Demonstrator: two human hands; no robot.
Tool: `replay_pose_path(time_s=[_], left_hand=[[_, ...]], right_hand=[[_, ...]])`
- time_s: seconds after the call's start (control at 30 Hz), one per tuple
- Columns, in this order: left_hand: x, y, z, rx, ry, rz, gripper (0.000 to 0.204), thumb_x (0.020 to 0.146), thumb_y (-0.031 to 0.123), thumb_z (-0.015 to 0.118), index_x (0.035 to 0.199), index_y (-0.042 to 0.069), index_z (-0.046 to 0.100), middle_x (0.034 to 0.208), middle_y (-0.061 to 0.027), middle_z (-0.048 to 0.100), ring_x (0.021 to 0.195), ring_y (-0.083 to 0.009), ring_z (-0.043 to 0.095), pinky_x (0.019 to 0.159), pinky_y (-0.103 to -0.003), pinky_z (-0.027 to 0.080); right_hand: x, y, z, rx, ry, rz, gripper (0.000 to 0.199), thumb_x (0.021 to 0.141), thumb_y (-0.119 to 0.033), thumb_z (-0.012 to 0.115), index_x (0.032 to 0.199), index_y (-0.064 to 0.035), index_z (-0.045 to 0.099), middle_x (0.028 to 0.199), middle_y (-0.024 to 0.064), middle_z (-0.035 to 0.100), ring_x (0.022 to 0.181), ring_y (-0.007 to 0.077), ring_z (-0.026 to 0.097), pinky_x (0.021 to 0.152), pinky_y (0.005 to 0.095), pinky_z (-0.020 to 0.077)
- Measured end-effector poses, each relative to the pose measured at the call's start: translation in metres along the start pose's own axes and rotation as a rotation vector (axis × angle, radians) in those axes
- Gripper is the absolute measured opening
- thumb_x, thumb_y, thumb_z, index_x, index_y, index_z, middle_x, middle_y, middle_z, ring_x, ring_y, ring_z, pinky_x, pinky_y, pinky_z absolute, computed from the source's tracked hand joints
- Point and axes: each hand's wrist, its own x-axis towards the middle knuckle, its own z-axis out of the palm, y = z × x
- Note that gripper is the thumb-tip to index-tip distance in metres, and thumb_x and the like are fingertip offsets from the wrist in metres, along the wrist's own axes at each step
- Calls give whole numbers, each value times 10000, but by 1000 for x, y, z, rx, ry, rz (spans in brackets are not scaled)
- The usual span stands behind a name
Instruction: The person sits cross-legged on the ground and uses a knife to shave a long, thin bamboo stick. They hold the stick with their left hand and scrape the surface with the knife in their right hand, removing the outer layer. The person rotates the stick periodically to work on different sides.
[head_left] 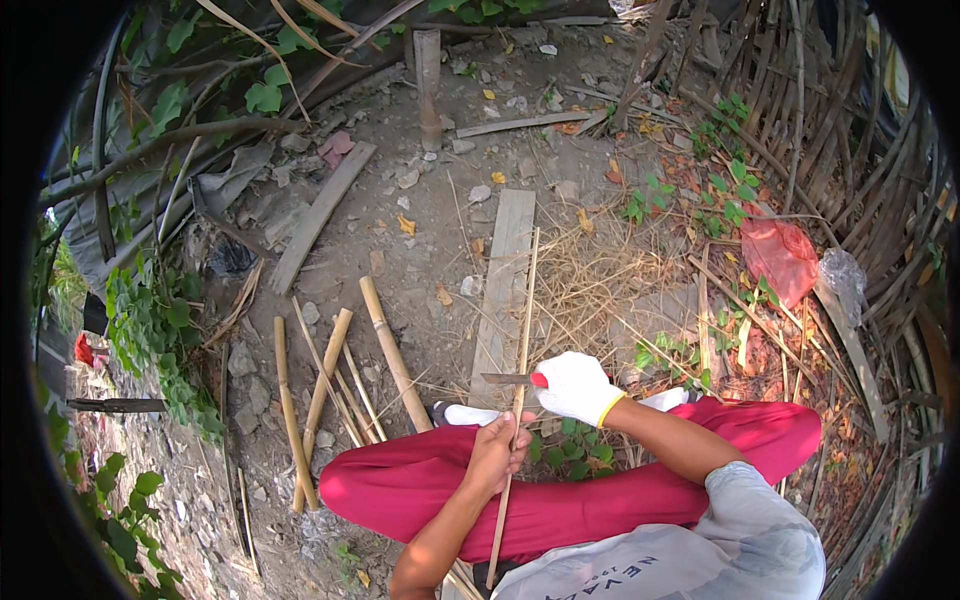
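Observation:
My left hand [497,451], bare, is closed around a long thin bamboo strip [527,310] that slants from my lap up over a grey board. A white glove with a yellow cuff covers my right hand [575,388], which grips a knife by its red handle. The knife blade [505,379] points left and crosses the strip just above my left fingers. Beneath the strip's far part lies the flat wooden board [505,240]. My crossed legs in dark red trousers [600,500] are under both forearms.
Several bamboo poles [392,350] lie to the left of my knees. Dry shavings [590,285] cover the ground right of the board. A red plastic bag [778,258] lies by the stick fence [850,130] at right. Another plank [322,215] rests at far left, near leafy vines [150,320].

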Motion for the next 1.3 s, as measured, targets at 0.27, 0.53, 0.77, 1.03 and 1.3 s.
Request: replay_pose_path(time_s=[0.27,0.53,0.77,1.03,1.3], left_hand=[[0,-12,6,135,105,79,332,1132,317,370,1012,60,543,644,30,401,458,-50,317,380,-226,247],[-3,-12,7,133,128,31,296,1125,309,396,964,86,508,642,30,401,442,-58,310,372,-246,212],[-5,-17,10,152,105,19,307,1125,308,382,958,78,500,646,29,391,456,-59,310,380,-243,233],[-8,-10,7,120,37,-29,297,1126,311,380,973,82,492,647,35,372,474,-59,302,394,-234,226],[-21,-7,9,86,-50,-71,301,1129,333,386,993,91,502,652,38,368,473,-57,304,391,-229,226]], right_hand=[[0,0,11,-84,-110,86,221,789,-263,622,748,-68,718,703,198,680,707,406,692,661,497,555],[23,15,12,-74,-51,213,225,804,-204,635,856,-29,767,855,247,732,848,399,738,751,487,583],[52,45,18,-94,56,309,258,833,-219,634,913,-15,771,910,253,738,884,400,738,800,478,585],[101,77,-20,-171,119,404,243,880,-211,611,918,-27,765,926,218,751,906,380,743,816,464,584],[135,170,-68,-232,136,697,269,901,-214,632,1061,-61,784,1083,187,760,1026,359,739,847,454,591]])
